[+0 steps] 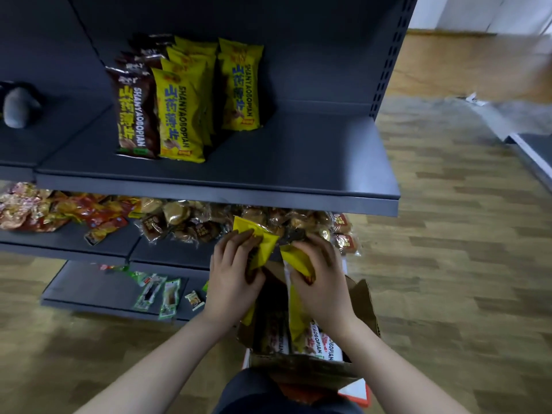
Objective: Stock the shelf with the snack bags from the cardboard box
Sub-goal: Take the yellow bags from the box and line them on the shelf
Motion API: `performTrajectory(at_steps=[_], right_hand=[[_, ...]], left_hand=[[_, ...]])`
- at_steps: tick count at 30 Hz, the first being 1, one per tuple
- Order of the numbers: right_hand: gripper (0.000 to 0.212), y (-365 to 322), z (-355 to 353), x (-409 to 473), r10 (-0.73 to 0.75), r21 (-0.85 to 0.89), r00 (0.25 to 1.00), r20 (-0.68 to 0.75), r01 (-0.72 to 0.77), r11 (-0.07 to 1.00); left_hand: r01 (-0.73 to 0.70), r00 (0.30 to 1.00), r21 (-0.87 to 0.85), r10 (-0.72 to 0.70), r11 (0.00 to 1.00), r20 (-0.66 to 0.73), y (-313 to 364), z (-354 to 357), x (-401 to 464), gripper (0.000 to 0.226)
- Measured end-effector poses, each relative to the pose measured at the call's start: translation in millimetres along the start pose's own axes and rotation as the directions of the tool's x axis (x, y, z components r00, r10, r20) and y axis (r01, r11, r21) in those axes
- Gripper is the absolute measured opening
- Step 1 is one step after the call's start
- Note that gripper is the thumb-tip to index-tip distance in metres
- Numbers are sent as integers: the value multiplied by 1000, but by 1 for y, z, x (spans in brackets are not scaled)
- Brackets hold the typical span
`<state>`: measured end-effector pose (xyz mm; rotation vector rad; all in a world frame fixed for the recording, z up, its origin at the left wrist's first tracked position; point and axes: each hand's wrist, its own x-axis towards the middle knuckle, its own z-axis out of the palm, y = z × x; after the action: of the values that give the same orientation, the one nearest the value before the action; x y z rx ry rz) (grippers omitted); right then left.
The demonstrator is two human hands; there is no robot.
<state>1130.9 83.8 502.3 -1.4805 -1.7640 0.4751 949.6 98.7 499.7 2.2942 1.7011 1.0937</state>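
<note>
As both hands lift out of the cardboard box (310,339) at the bottom of the view, we judge the step in hand to be the carry, with bags picked and not yet placed; the left hand (231,276) has its fingers curled round one yellow snack bag (257,239), and the right hand (321,279) grips a second yellow bag (297,259), whose lower end hangs down into the open box; so each hand holds one bag, two in all, just above the box and below the front edge of the upper shelf (298,162).

We judge that the next move calls for raising both bags up to that shelf and standing them upright beside the ones already there, most likely in the bare stretch to the right of the rows.

On the upper shelf we count three rows of standing bags: a brown row (136,115) on the left, where about four bags show; a yellow row (182,115) in the middle, about four deep; and a shorter yellow row (239,85) on the right, seemingly two; the bags behind are partly hidden, so these counts are estimates.

Inside the box more bags lie flat, at least two, though we cannot count them surely.

The shelf below carries heaps of small wrapped snacks (191,219), too many and too blurred to count; the lowest shelf holds a few scattered packets (158,291), about five.
</note>
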Motion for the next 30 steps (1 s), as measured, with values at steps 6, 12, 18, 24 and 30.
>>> performTrajectory(at_steps=[6, 12, 18, 24, 30], right_hand=[[37, -37, -13, 26, -192, 71, 979, -69, 197, 978], [37, -70, -36, 69, -315, 116, 940, -131, 330, 937], [40, -91, -49, 116, -342, 86, 924, -171, 360, 929], [40, -105, -43, 157, -342, -14, 912, -226, 348, 937], [39, -114, -32, 189, -276, -44, 921, -276, 275, 960]], left_hand=[[-11, 986, -14, 8, 1000, -167, 10, -32, 21, 51], [-43, 950, -35, 30, 998, -310, 21, -53, 56, 49], [-32, 924, -57, 8, 998, -381, 21, -71, 94, 51], [-85, 920, -33, 65, 996, -387, 5, -77, 138, 51], [-109, 912, 22, 109, 994, -396, -9, -73, 179, 46]])
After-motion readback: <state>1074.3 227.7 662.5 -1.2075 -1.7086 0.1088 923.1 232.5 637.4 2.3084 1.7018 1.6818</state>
